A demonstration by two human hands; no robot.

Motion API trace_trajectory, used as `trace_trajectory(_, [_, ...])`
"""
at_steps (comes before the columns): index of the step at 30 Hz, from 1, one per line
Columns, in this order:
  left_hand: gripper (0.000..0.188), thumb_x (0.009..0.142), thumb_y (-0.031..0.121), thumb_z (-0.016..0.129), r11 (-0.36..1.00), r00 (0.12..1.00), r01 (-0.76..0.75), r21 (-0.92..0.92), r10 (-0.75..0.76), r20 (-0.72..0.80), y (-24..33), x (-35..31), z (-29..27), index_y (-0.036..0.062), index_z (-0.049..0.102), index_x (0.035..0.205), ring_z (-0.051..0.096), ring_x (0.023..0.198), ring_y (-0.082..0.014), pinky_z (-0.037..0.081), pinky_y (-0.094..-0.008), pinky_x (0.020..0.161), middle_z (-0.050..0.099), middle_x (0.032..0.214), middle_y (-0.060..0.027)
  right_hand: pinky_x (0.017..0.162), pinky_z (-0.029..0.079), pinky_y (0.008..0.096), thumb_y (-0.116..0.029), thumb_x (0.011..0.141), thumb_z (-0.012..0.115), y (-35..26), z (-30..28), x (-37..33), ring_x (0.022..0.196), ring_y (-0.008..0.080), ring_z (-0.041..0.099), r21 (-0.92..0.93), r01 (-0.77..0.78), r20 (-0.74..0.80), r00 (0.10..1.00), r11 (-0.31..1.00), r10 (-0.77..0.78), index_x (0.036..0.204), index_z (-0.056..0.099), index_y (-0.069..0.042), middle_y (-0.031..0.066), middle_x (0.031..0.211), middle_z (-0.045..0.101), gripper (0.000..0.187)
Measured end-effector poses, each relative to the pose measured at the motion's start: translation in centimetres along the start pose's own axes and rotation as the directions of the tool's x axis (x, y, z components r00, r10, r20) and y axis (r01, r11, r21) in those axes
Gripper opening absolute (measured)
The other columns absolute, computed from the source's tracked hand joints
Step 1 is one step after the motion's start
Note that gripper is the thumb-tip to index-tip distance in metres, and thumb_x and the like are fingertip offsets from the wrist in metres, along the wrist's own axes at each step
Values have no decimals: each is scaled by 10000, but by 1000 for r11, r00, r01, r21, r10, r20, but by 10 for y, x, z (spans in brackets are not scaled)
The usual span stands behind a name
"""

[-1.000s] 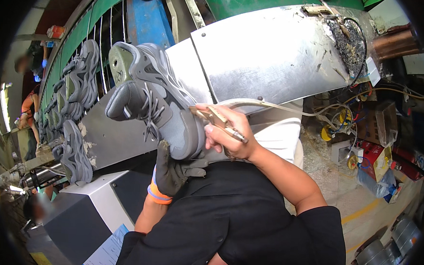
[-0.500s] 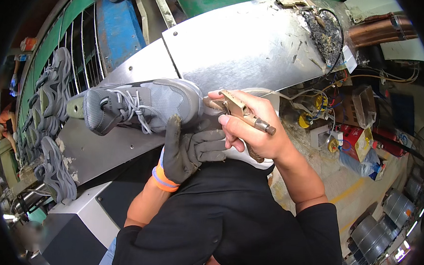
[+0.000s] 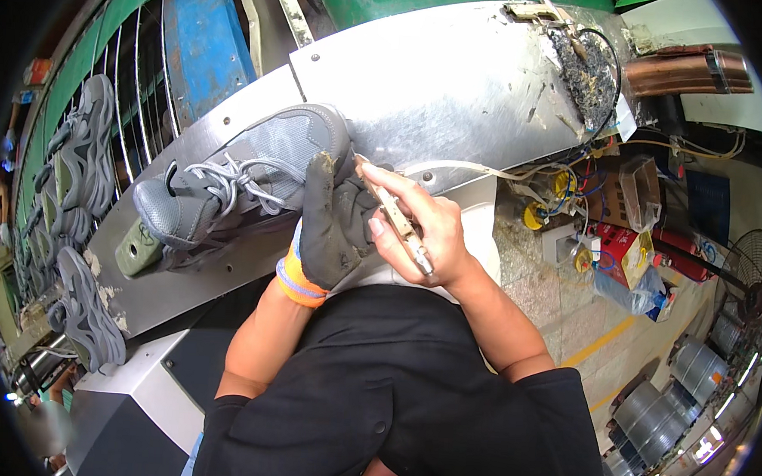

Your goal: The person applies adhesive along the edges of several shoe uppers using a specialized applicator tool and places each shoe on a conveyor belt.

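A grey lace-up sports shoe point(image 3: 269, 150) lies across the metal bench, toe to the right, with a green shoe last point(image 3: 138, 249) showing at its heel end. My left hand point(image 3: 330, 227), in a dark grey glove with an orange cuff, holds the shoe low at the toe. Its thumb lies upright along the shoe's side; the fingers bend beside the toe, partly hidden. In my bare right hand point(image 3: 428, 236) is a worn brass-coloured hand tool point(image 3: 397, 220), which resembles a spray gun. Its front end is close to the toe and the glove; whether it touches cannot be made out.
The shiny metal bench point(image 3: 432, 77) reaches to a crusted dark patch point(image 3: 583, 80) at the far right. A pale hose point(image 3: 479, 169) runs along its near edge. More grey shoes point(image 3: 89, 309) stand on a rack at left. Boxes point(image 3: 626, 251) and metal drums point(image 3: 655, 425) are on the floor at right.
The shoe has turned, its toe shifting away from me. My right hand and the tool have come left and tilted steeper. My gloved fingers, stretched rightward before, are now bent at the toe.
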State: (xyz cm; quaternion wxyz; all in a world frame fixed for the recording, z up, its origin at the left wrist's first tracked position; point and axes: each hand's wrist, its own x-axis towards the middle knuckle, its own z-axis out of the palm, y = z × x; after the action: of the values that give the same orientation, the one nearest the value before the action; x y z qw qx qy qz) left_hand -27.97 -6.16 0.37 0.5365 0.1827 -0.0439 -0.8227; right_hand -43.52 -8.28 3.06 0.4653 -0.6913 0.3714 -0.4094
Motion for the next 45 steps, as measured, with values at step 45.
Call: trace_trajectory(45, [670, 813, 294, 743, -515, 459, 175, 839, 797, 393, 481, 119, -88, 53, 481, 1381, 611, 816, -201, 512, -341, 762, 651, 1057, -129, 712, 535, 346, -90, 882, 536, 71, -132, 50, 651, 167, 614, 354, -26, -478, 854, 935, 205, 1365, 348, 163, 117, 794, 639, 576])
